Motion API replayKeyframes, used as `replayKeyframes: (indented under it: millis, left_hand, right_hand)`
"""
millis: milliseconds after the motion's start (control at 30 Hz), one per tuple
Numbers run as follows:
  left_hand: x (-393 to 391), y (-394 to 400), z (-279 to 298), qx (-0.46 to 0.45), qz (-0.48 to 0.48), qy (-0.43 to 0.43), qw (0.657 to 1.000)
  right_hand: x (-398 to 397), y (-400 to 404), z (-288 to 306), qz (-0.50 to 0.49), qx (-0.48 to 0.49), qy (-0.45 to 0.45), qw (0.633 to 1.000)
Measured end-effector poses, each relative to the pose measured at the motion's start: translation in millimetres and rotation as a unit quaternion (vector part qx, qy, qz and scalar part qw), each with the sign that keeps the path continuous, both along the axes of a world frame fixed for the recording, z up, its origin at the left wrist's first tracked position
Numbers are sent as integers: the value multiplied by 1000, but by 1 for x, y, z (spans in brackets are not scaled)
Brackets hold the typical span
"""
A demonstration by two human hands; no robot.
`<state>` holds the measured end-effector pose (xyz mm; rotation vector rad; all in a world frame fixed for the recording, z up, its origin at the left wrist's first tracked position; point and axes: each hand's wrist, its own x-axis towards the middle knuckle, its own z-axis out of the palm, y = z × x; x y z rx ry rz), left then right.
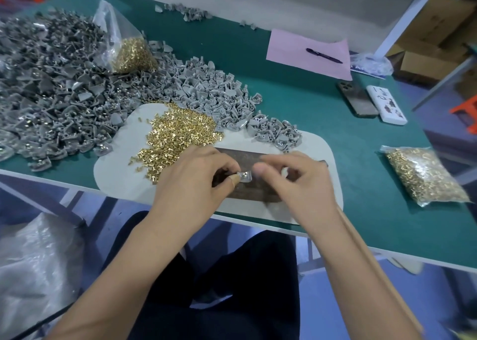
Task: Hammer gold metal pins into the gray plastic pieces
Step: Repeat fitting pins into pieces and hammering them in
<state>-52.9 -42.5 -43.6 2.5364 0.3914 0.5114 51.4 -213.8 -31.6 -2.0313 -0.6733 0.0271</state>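
I have one gray plastic piece [244, 176] pinched in my left hand [196, 182], sitting on the dark metal block [260, 159] with a gold pin [245, 173] seated in it. My right hand [289, 182] hovers just beside the piece, fingers curled; whether they grip anything I cannot tell. I'd square the pin upright before striking. Loose pins [178, 133] lie beyond the block.

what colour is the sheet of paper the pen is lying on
Pale pink paper, with a dark pen on it; seen in the head view, far right of the table.
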Motion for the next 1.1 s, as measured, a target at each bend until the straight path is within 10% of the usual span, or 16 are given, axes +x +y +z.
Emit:
replayKeyframes:
  millis: [133, 333, 567, 1100]
  left_hand:
    - [0, 0, 0, 11, -12, 4, 1000]
    - [3, 0, 2, 24, -16, 21, 999]
    - [8, 7, 13, 61, -19, 30, 998]
    - [11, 12, 17, 79, -32, 53, 995]
  right_hand:
    - [9, -42, -16, -229, -138, -42, 963]
    - [16, -65, -22, -199, -353, -3, 914]
    - [1, -53, 18, -55, -46, 33, 997]
    - [-30, -26, 5, -82, -61, -195, 975]
